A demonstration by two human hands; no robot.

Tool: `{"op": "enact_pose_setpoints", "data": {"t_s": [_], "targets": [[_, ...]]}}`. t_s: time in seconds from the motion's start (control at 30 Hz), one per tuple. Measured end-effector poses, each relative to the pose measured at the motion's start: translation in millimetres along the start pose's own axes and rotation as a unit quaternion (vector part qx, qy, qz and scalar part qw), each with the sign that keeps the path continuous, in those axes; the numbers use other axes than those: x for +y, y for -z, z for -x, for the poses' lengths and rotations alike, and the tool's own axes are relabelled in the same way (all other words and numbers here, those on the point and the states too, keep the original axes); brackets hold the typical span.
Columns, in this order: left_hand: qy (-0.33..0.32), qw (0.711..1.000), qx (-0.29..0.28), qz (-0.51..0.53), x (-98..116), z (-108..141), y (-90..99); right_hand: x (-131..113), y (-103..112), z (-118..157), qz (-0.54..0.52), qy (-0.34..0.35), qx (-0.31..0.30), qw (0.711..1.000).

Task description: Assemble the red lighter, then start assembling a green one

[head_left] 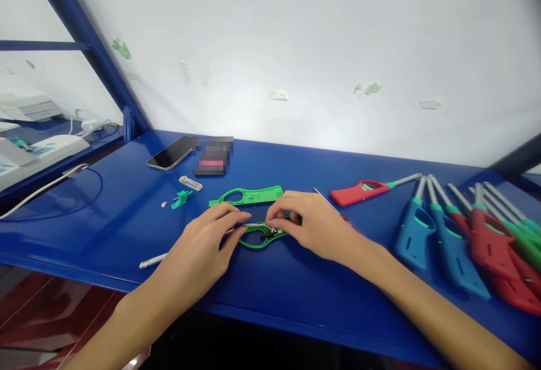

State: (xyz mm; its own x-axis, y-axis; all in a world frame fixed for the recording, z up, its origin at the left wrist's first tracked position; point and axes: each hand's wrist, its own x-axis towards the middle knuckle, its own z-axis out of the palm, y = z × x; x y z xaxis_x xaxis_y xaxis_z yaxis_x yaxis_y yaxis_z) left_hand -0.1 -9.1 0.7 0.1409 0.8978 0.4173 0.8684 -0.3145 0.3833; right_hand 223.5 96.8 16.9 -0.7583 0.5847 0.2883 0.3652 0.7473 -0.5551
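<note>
The left hand [205, 237] pinches one end of an opened green lighter body [252, 245], and the right hand [310, 223] grasps its other end, so the body sits between the two. A metal tube [153, 261] pokes out left of the left hand. Just beyond both hands, a green shell half [262, 195] lies on the worktop [270, 296].
</note>
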Motion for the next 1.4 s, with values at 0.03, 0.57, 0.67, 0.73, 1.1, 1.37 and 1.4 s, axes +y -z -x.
{"op": "enact_pose_setpoints", "data": {"t_s": [0.03,0.57,0.67,0.73,1.1,1.37,1.4], "targets": [[0.000,1.000,-0.002,0.001,-0.6,0.3,-0.5,0.0,-0.1,-0.2,0.000,0.000,-0.001,1.000],[0.024,0.999,-0.019,-0.013,1.9,1.0,1.8,0.1,1.9,0.9,0.002,-0.006,-0.011,1.000],[0.010,1.000,-0.014,-0.014,2.0,-0.3,1.6,-0.3,1.7,0.6,0.000,-0.008,-0.011,1.000],[-0.004,1.000,-0.011,-0.016,0.8,-0.1,0.8,-0.6,1.6,0.5,-0.001,-0.010,-0.011,1.000],[-0.077,0.996,0.005,-0.037,-6.0,8.2,-2.4,-3.8,1.9,1.1,-0.002,-0.016,-0.016,1.000],[-0.075,0.997,0.008,-0.027,-4.5,10.0,-1.4,-4.4,2.6,-0.1,-0.006,-0.022,-0.017,1.000],[-0.074,0.997,0.010,-0.027,-4.6,11.1,-1.4,-4.5,2.6,-0.1,-0.006,-0.022,-0.018,1.000]]}}
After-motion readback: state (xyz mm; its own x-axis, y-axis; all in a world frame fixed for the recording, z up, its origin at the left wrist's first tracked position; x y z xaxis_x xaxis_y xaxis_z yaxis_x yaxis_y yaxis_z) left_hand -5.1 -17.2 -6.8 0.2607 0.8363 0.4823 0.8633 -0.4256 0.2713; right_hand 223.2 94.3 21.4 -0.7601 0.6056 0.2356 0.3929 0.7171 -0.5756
